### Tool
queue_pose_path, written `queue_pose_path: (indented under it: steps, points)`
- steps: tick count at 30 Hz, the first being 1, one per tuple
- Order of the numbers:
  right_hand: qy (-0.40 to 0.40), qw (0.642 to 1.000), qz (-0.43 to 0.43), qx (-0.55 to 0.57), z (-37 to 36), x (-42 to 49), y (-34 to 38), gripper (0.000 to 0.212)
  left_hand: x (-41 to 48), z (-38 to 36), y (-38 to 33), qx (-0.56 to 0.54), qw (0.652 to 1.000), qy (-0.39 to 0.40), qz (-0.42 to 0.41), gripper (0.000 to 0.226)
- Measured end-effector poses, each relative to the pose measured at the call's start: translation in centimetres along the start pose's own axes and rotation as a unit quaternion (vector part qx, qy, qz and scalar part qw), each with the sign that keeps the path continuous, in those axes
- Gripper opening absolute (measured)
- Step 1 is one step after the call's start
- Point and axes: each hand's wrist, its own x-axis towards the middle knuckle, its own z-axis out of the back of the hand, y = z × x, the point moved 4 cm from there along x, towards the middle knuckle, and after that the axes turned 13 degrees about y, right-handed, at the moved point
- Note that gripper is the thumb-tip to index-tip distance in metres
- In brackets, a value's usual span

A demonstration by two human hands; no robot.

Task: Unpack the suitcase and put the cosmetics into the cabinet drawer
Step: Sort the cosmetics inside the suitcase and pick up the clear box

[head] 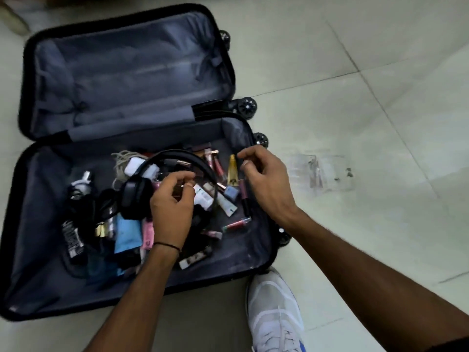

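Observation:
A black suitcase [261, 240] lies open on the floor, and its far half is bare grey lining. The near half holds a jumble of cosmetics: a gold tube [232, 168], pink lip glosses [218, 170], a white tube [226, 205] and a red-capped tube [237, 223]. Black headphones [133, 199] lie across the pile. My left hand [170, 212] hovers over the middle of the pile and pinches a small brown cosmetic tube [179, 195] between thumb and fingers. My right hand [264, 181] is over the right side beside the gold tube, fingers loosely curled, holding nothing I can see.
A clear plastic pouch [322, 174] lies on the pale tiled floor right of the suitcase. A white charger with cord [134, 165], a spray bottle [82, 184] and a blue packet [128, 235] sit among the cosmetics. My white shoe [274, 311] is at the suitcase's near edge.

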Motion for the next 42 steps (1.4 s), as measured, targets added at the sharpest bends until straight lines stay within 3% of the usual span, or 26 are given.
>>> queue_pose_path:
  steps: [3, 6, 10, 17, 21, 27, 33, 35, 38, 40, 42]
  points:
    - [0.083, 0.992, -0.046, -0.084, -2.5, 0.9, -0.5, 0.016, -0.3, 1.5, 2.5, 0.034, 0.997, 0.034, 0.065, 0.015]
    - [0.096, 0.981, -0.056, -0.156, -3.7, 2.0, -0.9, 0.017, -1.4, 2.5, 4.5, 0.069, 0.988, 0.071, 0.116, 0.011]
    - [0.144, 0.964, -0.104, -0.200, -5.0, 3.1, -1.3, 0.017, -2.4, 3.0, 5.3, 0.058, 0.986, 0.100, 0.121, 0.012]
    - [0.187, 0.965, -0.111, -0.149, -7.1, 2.4, -2.7, 0.025, -3.1, 2.7, 6.0, 0.024, 0.979, 0.135, 0.151, 0.017]
    - [0.203, 0.958, -0.101, -0.173, -7.8, 2.0, -2.7, 0.015, -3.3, 2.7, 5.9, 0.007, 0.980, 0.131, 0.149, 0.013]
    - [0.207, 0.966, -0.033, -0.154, -8.2, 3.1, -0.7, 0.012, -3.7, 3.9, 4.8, -0.066, 0.992, 0.010, 0.104, 0.017]
    - [0.265, 0.958, 0.018, -0.111, -11.3, 4.2, 2.4, 0.015, -3.0, 7.5, 3.9, -0.046, 0.986, -0.128, 0.094, 0.013]
    - [0.283, 0.954, 0.019, -0.097, -13.1, 4.9, 2.8, 0.009, -2.9, 8.0, 3.7, -0.025, 0.989, -0.100, 0.107, 0.020]
    - [0.294, 0.953, 0.004, -0.071, -14.4, 6.2, 2.8, 0.028, -3.3, 7.6, 3.7, 0.033, 0.993, 0.011, 0.109, 0.051]
    - [0.299, 0.954, -0.029, 0.027, -14.0, 6.6, 2.3, 0.029, -3.5, 7.2, 4.3, 0.104, 0.988, 0.060, 0.094, 0.071]
    - [0.279, 0.955, -0.051, 0.088, -13.0, 6.5, 1.5, 0.026, -3.5, 7.1, 4.8, 0.149, 0.984, 0.060, 0.084, 0.078]
